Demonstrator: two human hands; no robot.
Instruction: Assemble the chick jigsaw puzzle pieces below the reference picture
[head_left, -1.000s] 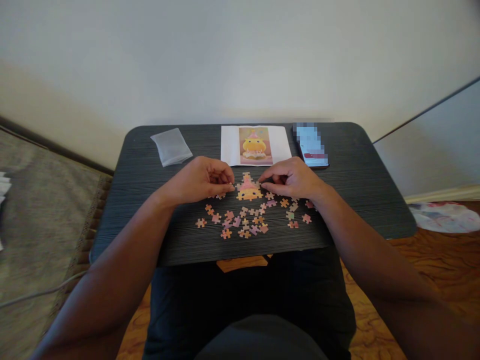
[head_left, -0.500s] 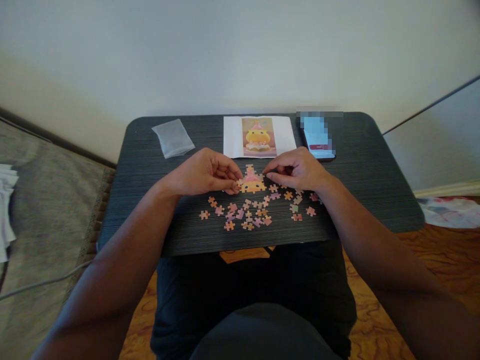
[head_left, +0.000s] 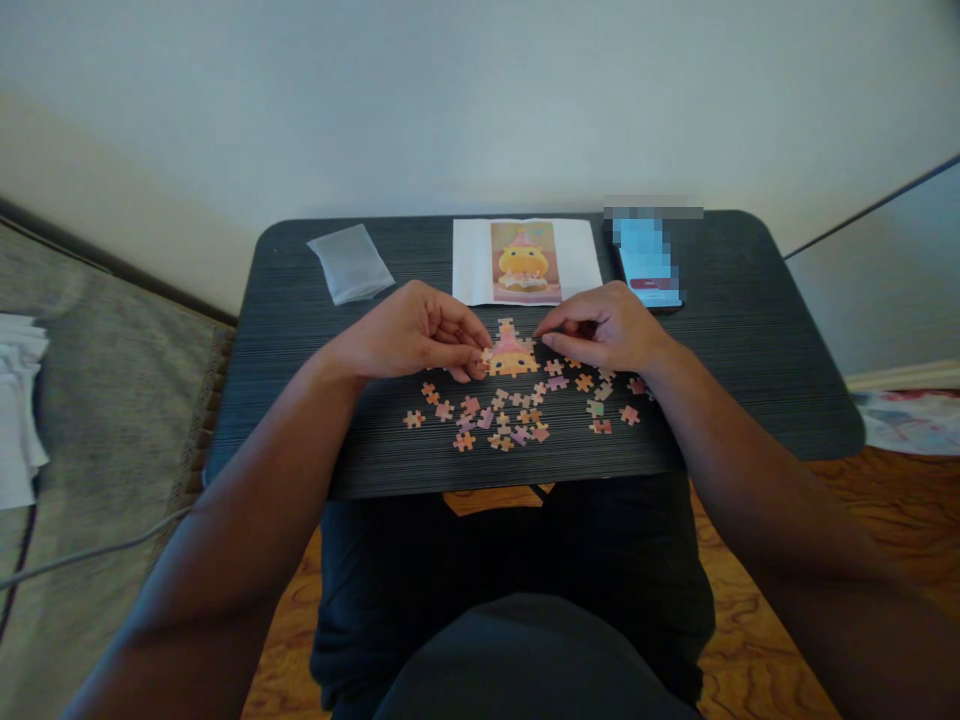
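Note:
A partly joined jigsaw puzzle (head_left: 512, 352) lies on the dark table, showing a pink cone above a yellow face with dark eyes. At its left edge, my left hand (head_left: 442, 335) is closed, thumb and fingertips pinching the jigsaw puzzle's border. My right hand (head_left: 600, 328) is at the right edge, thumb and index finger drawn together; what lies between those tips, if anything, is hidden. Loose jigsaw pieces (head_left: 503, 420) in pink, orange and purple lie scattered nearer to me. More loose pieces (head_left: 596, 409) lie below my right hand, some partly covered by it.
Behind the puzzle lies a paper sheet (head_left: 472, 262) with a printed picture (head_left: 525, 262) of a yellow character. A clear plastic bag (head_left: 351, 264) is at the back left, and a phone (head_left: 646, 255) with a blurred screen at the back right. The table (head_left: 765, 350) meets a pale wall.
The whole view has shifted slightly, with the table appearing a little higher and further right. Both hands keep their places at the puzzle's two edges, with barely any finger movement.

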